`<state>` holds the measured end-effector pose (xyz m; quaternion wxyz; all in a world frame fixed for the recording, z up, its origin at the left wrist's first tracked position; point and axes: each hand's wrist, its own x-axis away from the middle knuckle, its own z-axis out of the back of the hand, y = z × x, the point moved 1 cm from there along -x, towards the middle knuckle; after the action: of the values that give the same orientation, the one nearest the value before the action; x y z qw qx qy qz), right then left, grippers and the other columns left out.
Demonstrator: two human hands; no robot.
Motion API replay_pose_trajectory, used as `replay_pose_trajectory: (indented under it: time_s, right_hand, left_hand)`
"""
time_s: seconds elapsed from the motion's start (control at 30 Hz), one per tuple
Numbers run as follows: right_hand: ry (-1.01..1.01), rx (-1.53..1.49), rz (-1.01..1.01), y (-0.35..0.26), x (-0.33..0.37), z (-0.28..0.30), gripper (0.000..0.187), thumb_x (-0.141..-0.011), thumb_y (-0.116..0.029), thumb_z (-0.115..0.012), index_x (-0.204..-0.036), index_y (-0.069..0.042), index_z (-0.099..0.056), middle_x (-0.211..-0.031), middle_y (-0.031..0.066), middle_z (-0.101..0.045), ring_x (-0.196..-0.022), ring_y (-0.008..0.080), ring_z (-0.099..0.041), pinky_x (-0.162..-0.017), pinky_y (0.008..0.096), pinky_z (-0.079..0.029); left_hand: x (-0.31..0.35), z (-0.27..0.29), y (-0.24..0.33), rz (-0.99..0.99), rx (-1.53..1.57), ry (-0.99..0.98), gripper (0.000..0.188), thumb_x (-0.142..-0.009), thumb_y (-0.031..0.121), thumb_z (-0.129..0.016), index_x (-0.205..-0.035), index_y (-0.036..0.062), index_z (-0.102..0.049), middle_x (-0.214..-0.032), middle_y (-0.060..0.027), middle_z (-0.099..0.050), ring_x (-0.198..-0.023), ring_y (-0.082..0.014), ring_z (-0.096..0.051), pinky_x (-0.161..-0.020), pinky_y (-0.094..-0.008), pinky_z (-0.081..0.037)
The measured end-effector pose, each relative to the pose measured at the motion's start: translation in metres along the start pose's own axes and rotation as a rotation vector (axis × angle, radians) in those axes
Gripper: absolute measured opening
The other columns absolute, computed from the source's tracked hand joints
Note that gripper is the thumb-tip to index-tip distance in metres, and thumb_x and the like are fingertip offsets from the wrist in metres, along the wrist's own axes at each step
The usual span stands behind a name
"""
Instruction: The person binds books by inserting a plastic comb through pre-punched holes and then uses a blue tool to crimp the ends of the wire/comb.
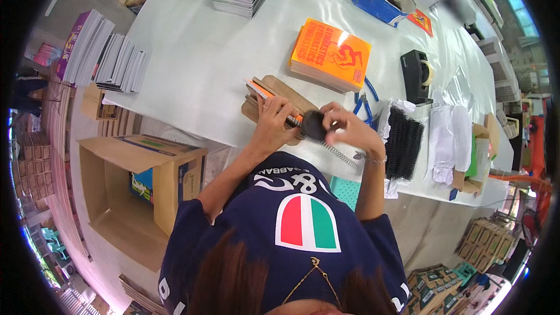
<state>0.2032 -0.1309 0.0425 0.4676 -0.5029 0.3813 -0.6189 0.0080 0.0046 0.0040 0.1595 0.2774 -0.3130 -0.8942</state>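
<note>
My left hand (275, 121) grips a thin orange-edged notebook (256, 88), its fingers over the top and its thumb below. The notebook lies tilted over a brown board (291, 91) near the table's front edge. Beside its right end is a dark round piece (314, 125), slightly blurred. Curled fingers of my right hand (350, 129) are at the right side of this round piece; what they pinch is hidden. Below that hand, a thin spiral binding coil (341, 156) slants down to the right.
A stack of orange books (330, 52) stands beyond my hands. Blue-handled pliers (364, 108), a tape dispenser (415, 76) and a pile of black coils (403, 143) lie to the right. Left are stacked notebooks (122, 61) and an open cardboard box (175, 189) below the table edge.
</note>
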Motion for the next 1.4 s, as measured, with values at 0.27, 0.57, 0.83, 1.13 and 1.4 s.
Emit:
replay_pose_trajectory:
  time_s: [0.27, 0.57, 0.83, 1.13, 1.4]
  right_hand:
    - [0.020, -0.289, 0.069, 0.010, -0.015, -0.009, 0.045, -0.072, -0.044, -0.072, -0.080, -0.005, -0.051, -0.103, 0.0045, -0.051, -0.096, 0.0146, -0.046, -0.089, 0.0275, -0.037]
    - [-0.116, -0.080, 0.220, -0.015, -0.016, -0.007, 0.045, -0.069, -0.040, -0.084, -0.082, -0.004, -0.061, -0.090, 0.0020, -0.049, -0.088, 0.0150, -0.049, -0.078, 0.0284, -0.041]
    - [0.012, -0.093, 0.086, -0.008, -0.035, 0.003, 0.049, -0.072, -0.046, -0.083, -0.083, -0.004, -0.059, -0.091, 0.0000, -0.045, -0.081, 0.0113, -0.049, -0.075, 0.0266, -0.042]
    - [-0.139, -0.004, 0.106, -0.021, -0.039, -0.002, 0.045, -0.072, -0.042, -0.083, -0.080, -0.002, -0.063, -0.089, 0.0023, -0.047, -0.079, 0.0110, -0.049, -0.070, 0.0259, -0.042]
    - [-0.031, -0.021, -0.079, -0.015, -0.056, 0.003, 0.048, -0.074, -0.044, -0.081, -0.085, -0.003, -0.061, -0.092, -0.0016, -0.050, -0.086, 0.0093, -0.049, -0.078, 0.0258, -0.042]
  left_hand:
    - [-0.007, 0.006, -0.004, -0.006, -0.037, 0.030, 0.062, -0.061, 0.028, -0.086, -0.109, 0.0075, -0.053, -0.108, -0.0086, -0.052, -0.109, -0.0308, -0.050, -0.113, -0.0626, -0.016]
    - [-0.002, 0.000, -0.003, 0.010, 0.028, 0.024, 0.080, -0.061, 0.024, -0.086, -0.131, 0.0129, -0.048, -0.116, -0.0080, -0.052, -0.117, -0.0283, -0.049, -0.114, -0.0628, -0.011]
    - [-0.011, 0.007, 0.005, 0.029, -0.003, 0.043, 0.088, -0.062, 0.027, -0.085, -0.138, 0.0156, -0.044, -0.124, -0.0073, -0.051, -0.120, -0.0269, -0.048, -0.112, -0.0595, -0.017]
    - [-0.022, 0.037, -0.023, 0.124, -0.167, 0.062, 0.075, -0.059, 0.029, -0.087, -0.126, 0.0200, -0.054, -0.131, -0.0112, -0.042, -0.128, -0.0315, -0.039, -0.109, -0.0544, -0.024]
    - [-0.027, 0.042, -0.048, 0.252, 0.136, 0.135, 0.060, -0.059, 0.015, -0.088, -0.108, 0.0106, -0.053, -0.131, -0.0154, -0.040, -0.128, -0.0336, -0.038, -0.105, -0.0449, -0.035]
